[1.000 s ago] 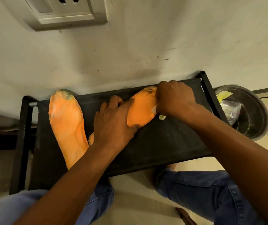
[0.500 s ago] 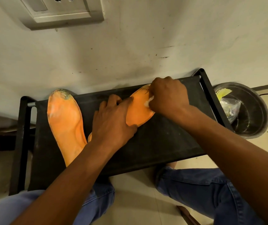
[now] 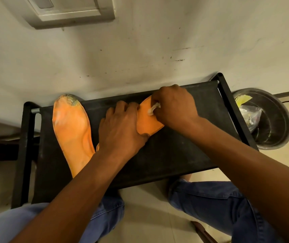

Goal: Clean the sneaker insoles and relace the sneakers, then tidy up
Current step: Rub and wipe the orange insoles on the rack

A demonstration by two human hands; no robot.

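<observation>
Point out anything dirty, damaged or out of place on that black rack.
The left insole has dark, greenish grime crusted at its toe tip, and that tip overhangs the rack's back edge toward the wall. Pale smears mark its forefoot. Nothing else stands out.

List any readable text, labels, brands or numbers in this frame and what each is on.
None can be read.
Orange insoles, left and right: no print or size mark shows.
Wall switch plate: no marking legible.
Yellow scrap and clear plastic bag in the metal basin: any print too small and blurred to tell.
Black shoe rack: no label shows.
</observation>
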